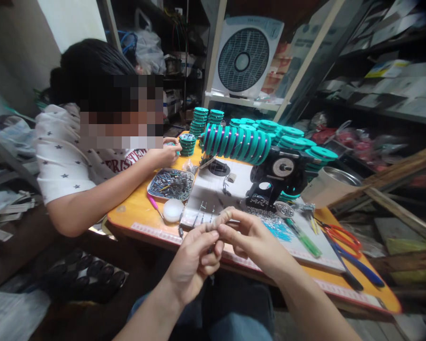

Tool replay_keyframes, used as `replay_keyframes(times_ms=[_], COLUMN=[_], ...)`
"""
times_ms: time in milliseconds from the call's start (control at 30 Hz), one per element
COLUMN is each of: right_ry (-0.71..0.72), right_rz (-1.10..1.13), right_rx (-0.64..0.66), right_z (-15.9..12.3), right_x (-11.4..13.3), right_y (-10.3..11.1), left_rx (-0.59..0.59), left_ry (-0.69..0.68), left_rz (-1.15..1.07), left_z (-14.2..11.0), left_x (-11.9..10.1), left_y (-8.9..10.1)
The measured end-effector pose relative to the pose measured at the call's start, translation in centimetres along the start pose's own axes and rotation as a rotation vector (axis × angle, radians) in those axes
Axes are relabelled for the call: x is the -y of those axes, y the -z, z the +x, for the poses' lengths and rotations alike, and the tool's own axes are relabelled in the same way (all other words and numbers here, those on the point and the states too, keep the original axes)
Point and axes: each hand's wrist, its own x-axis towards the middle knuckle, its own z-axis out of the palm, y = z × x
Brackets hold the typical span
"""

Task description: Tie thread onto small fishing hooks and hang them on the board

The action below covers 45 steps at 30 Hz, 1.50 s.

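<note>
My left hand (197, 253) and my right hand (250, 237) meet just in front of the table's near edge. Both are closed, with thumbs and fingertips pinched together. Whatever lies between the fingers is too small or hidden to make out. Just beyond them, several thin, dark-ended pieces (203, 213) lie on a white board (234, 182). To the right of my fingers are blue slivers (280, 230) and a spread of small silvery bits (264, 218). Left of my hands sits a round white lid or tub (173, 210), beside a pink-handled tool (152, 201).
A black stand (282, 173) carries a row of green spools (236, 143); more stacked spools (319, 154) stand behind. A tray of small parts (171, 184), orange-handled scissors (344, 237), blue-handled pliers (362, 267) and a can (330, 187) share the table. A co-worker (102, 166) sits at left.
</note>
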Motion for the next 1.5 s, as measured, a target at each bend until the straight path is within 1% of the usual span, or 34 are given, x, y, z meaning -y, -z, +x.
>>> replay_keyframes(times_ms=[100, 167, 267, 367, 433, 500, 667, 733, 833, 867, 933, 967, 1033, 1100, 1133, 1200, 1233, 1300, 1367, 1400, 1500], right_ry=[0.011, 0.01, -0.036, -0.1, -0.11, -0.107, -0.154, -0.154, -0.1, -0.081, -0.06, -0.065, -0.092, -0.105, -0.095, -0.045, -0.018, 0.013, 0.049, 0.067, 0.106], right_rz=[0.055, 0.075, 0.11, 0.174, 0.213, 0.246, 0.278, 0.236, 0.124, 0.083, 0.033, 0.05, 0.187, 0.373, 0.437, 0.481, 0.483, 0.504, 0.577, 0.625, 0.748], right_rx=[0.041, 0.046, 0.044, 0.056, 0.081, 0.1, 0.041, 0.003, -0.071, -0.107, -0.191, -0.233, -0.299, -0.319, -0.312, -0.282, -0.266, -0.234, -0.208, -0.198, -0.184], right_z=[-0.2, -0.3, -0.4, -0.4, -0.4, -0.5, -0.6, -0.5, -0.4, -0.4, -0.7, -1.0, -1.7, -2.7, -3.2, -4.2, -4.7, -5.4, -5.9, -6.1, -6.5], right_x=[-0.4, -0.5, -0.5, -0.8, -1.1, -1.4, -1.6, -1.5, -1.5, -1.6, -1.8, -1.9, -2.4, -2.9, -3.1, -3.5, -3.7, -4.0, -4.3, -4.4, -4.7], right_y=[-0.6, -1.1, -1.3, -1.0, -0.7, -0.4, -0.4, -0.5, -0.3, -0.2, 0.0, 0.1, 0.1, -0.3, -0.6, -1.6, -2.2, -3.5, -4.6, -5.1, -6.0], left_rx=[-0.026, -0.038, -0.037, 0.008, 0.044, 0.051, 0.025, 0.008, -0.035, -0.057, -0.113, -0.14, -0.18, -0.227, -0.268, -0.356, -0.369, -0.32, -0.238, -0.216, -0.194], left_ry=[-0.082, -0.113, -0.116, -0.11, -0.108, -0.097, -0.045, -0.037, -0.053, -0.083, -0.197, -0.263, -0.375, -0.486, -0.562, -0.732, -0.805, -0.884, -0.892, -0.887, -0.901], left_rz=[0.04, 0.078, 0.111, 0.146, 0.155, 0.149, 0.155, 0.156, 0.175, 0.199, 0.292, 0.351, 0.465, 0.613, 0.719, 0.953, 1.054, 1.169, 1.202, 1.208, 1.222], left_z=[0.0, 0.1, 0.1, -0.1, -0.4, -0.7, -1.0, -0.8, -0.7, -0.7, -0.8, -1.0, -1.3, -1.5, -1.6, -1.8, -1.8, -1.9, -1.9, -1.9, -1.8], left_x=[0.3, 0.4, 0.3, 0.4, 0.4, 0.5, 0.4, 0.3, 0.5, 0.7, 1.3, 1.8, 2.8, 3.9, 4.2, 4.6, 4.6, 4.2, 3.8, 3.7, 3.4], left_y=[-0.3, -0.4, -0.6, -0.5, -0.3, -0.2, 0.1, 0.1, 0.1, 0.0, 0.0, 0.0, 0.2, 0.6, 0.8, 1.0, 1.0, 0.7, 0.3, 0.1, -0.2])
